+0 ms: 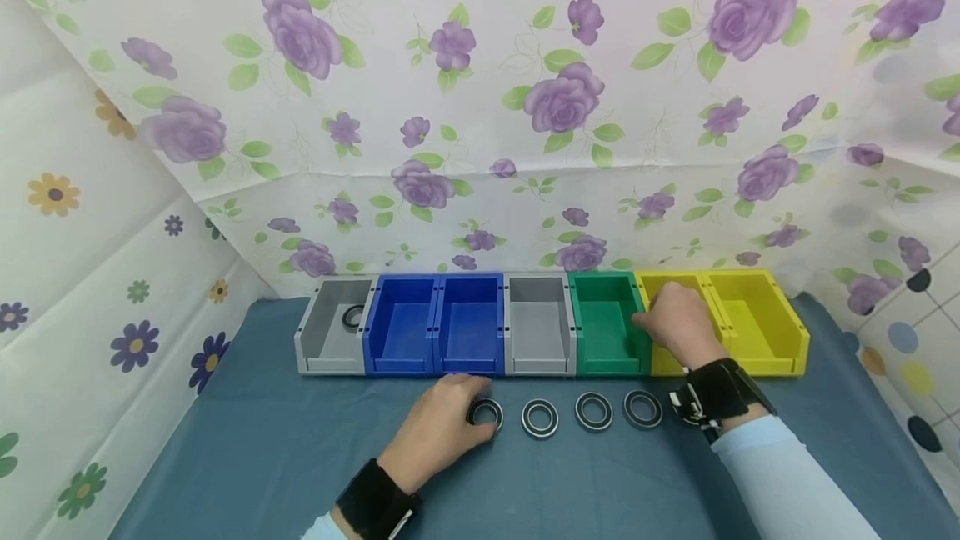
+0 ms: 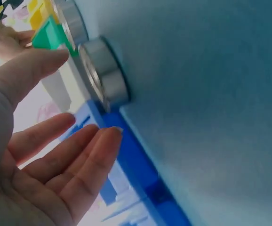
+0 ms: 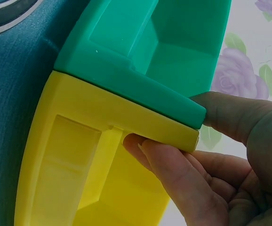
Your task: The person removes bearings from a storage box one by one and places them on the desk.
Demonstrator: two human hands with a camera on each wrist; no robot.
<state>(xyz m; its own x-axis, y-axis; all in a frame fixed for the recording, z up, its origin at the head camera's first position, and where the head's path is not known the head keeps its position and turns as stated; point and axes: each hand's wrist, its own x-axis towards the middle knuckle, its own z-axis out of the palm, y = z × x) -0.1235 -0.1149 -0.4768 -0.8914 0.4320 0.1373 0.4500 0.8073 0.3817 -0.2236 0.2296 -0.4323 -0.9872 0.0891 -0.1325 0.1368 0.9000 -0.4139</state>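
My left hand [image 1: 438,427] is spread beside the leftmost ball bearing [image 1: 489,413] of a row on the blue cloth. In the left wrist view its thumb and fingers stand apart near that bearing [image 2: 110,75], not closed round it. My right hand [image 1: 681,323] is over the line between the green bin [image 1: 609,365] and a yellow bin [image 1: 675,366]. Seen from the right wrist, the thumb lies on the green side and the curled fingers [image 3: 173,172] reach inside the yellow bin, pinching the adjoining walls. Another bearing [image 1: 352,317] lies in the left grey bin [image 1: 330,365].
More bearings lie to the right: one [image 1: 540,418], another [image 1: 594,412], and one [image 1: 642,409] near the right wrist. Two blue bins [image 1: 401,365], a grey bin [image 1: 538,366] and a second yellow bin [image 1: 765,366] complete the row before a flowered backdrop [image 1: 480,132].
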